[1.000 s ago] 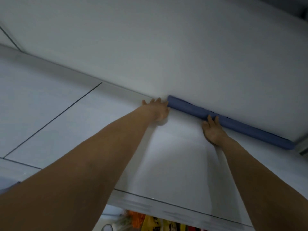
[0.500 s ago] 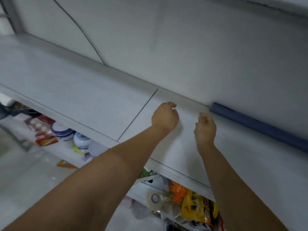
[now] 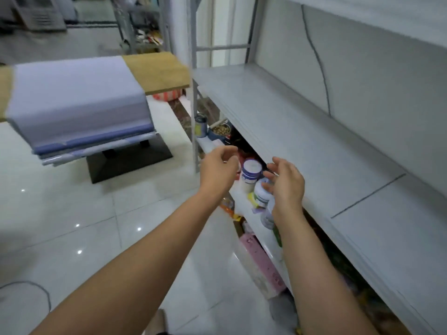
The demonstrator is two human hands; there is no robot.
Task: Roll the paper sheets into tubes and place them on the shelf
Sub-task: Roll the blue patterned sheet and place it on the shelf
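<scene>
**Both hands between table and shelf, holding nothing.** The left hand (image 3: 219, 165) has its fingers loosely curled round empty air. The right hand (image 3: 286, 184) has its fingers relaxed and slightly spread. The sheets (image 3: 77, 97) lie in a flat stack on the table (image 3: 154, 68), well apart from both hands, and their near edge droops over the rim.

**Handling (a judgement from the droop).** The paper appears thin, light and limp. It would probably crease if pinched at one corner. The smooth sheets may also slide on one another, so several could lift together. The likely hold is on the hanging edge of the top sheet, with the two hands set wide apart, so that the roll starts evenly and stays straight.

**Materials.**
- **Sheets:** The top one is matte lilac. Darker blue and pale layers show at the stack's edge.
- **Table:** The top is wood-coloured and sits on a dark base.
- **Shelf:** The shelf (image 3: 302, 141) is a long, flat, pale grey board crossed by a thin dark seam.
- **Jars:** Rounded jars (image 3: 251, 170) stand on the level beneath it.
- **Floor:** The floor (image 3: 72, 213) is glossy white tile.
</scene>
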